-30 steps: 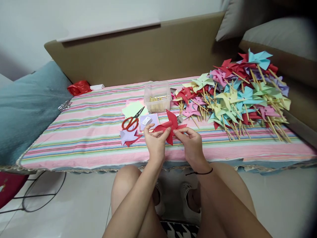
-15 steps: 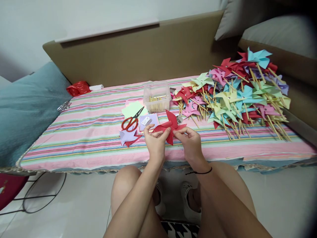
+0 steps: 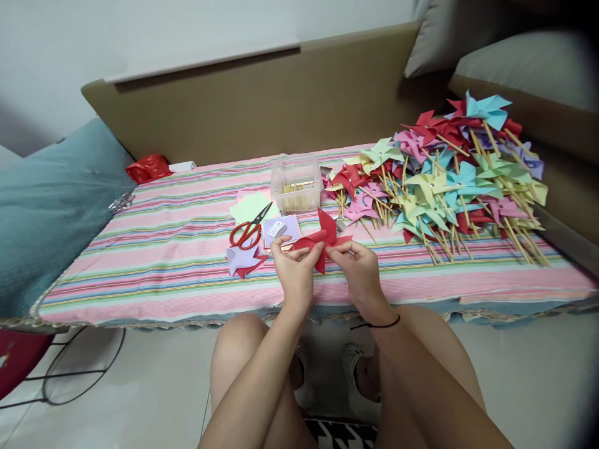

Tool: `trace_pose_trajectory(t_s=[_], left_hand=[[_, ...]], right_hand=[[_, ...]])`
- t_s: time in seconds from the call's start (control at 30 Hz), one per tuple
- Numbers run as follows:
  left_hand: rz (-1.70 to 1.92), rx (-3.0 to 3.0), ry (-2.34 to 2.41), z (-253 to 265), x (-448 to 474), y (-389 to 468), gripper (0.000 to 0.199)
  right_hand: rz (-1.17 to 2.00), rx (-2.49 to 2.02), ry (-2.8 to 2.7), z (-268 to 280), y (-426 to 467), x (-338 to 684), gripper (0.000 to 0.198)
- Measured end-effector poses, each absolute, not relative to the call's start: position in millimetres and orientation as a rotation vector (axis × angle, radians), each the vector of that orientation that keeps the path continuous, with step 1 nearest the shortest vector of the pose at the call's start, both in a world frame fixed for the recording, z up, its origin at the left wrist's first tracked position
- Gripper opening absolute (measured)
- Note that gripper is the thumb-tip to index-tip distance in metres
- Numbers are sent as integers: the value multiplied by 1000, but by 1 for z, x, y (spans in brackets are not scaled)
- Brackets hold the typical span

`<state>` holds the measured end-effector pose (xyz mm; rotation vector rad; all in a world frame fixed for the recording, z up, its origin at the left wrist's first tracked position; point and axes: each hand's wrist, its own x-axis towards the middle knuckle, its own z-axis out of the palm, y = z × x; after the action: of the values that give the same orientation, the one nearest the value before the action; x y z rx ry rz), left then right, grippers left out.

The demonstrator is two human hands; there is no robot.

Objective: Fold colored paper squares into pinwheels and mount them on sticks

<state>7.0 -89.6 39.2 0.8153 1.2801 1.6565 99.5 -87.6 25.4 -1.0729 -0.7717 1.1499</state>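
A red paper pinwheel (image 3: 327, 227) is held between both hands above the striped cloth (image 3: 178, 249). My left hand (image 3: 296, 269) pinches its left side near the middle, thumb and fingers closed on the paper. From the right, the fingertips of my right hand (image 3: 364, 272) grip it close to the centre. Whether a pin sits at the centre is hidden by the fingers. Left of my hands lie red-handled scissors (image 3: 246, 233), a purple cut paper piece (image 3: 241, 257) with red paper under it, and a small white box (image 3: 277, 229) on purple paper squares (image 3: 294, 226).
A clear plastic box (image 3: 296, 184) of short sticks stands behind my hands. Pale green paper (image 3: 250, 206) lies beside it. Many finished pinwheels (image 3: 453, 184) on sticks are heaped at the right. A red plastic bag (image 3: 148, 168) lies at the back left, near a blue cushion (image 3: 60, 212).
The upper red blade has shifted slightly to the right and looks more upright. Both hands keep their pinch on the pinwheel, with only tiny finger movement.
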Motion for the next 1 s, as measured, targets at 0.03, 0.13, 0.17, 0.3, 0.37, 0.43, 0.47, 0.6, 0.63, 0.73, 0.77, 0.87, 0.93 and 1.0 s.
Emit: trace_pose_trajectory(t_s=[0.03, 0.13, 0.17, 0.3, 0.37, 0.43, 0.47, 0.6, 0.63, 0.73, 0.77, 0.87, 0.93, 1.0], left_hand=[[1656, 817, 1281, 39, 7, -90, 58], [1655, 819, 1292, 39, 7, -89, 58], [1655, 817, 1294, 39, 7, -89, 58], [1652, 807, 1293, 41, 8, -90, 58], [1655, 792, 1291, 42, 8, -89, 57], [1665, 751, 1277, 42, 8, -88, 57], [1669, 717, 1265, 42, 8, -88, 58], [1677, 535, 1225, 40, 8, -84, 63], [1676, 505, 1215, 40, 8, -84, 64], [1674, 467, 1170, 40, 9, -84, 65], [1675, 460, 1154, 40, 10, -84, 66], [1667, 432, 1113, 41, 14, -86, 69], [1662, 424, 1102, 41, 16, -87, 69], [1662, 425, 1103, 41, 18, -87, 69]], right_hand=[[1150, -1069, -774, 25, -88, 100, 18], [1157, -1054, -767, 25, -87, 100, 17], [1159, -1050, -764, 25, -87, 100, 17], [1160, -1050, -762, 25, -86, 100, 16], [1159, -1047, -777, 24, -87, 100, 17], [1163, -1036, -810, 24, -87, 100, 17], [1165, -1026, -823, 24, -87, 100, 18], [1172, -935, -767, 26, -88, 97, 35], [1179, -914, -738, 27, -88, 96, 43], [1219, -905, -662, 28, -87, 95, 59], [1230, -914, -641, 29, -86, 95, 62], [1237, -946, -600, 29, -86, 95, 71], [1208, -959, -605, 29, -87, 96, 72], [1174, -956, -627, 28, -87, 97, 71]])
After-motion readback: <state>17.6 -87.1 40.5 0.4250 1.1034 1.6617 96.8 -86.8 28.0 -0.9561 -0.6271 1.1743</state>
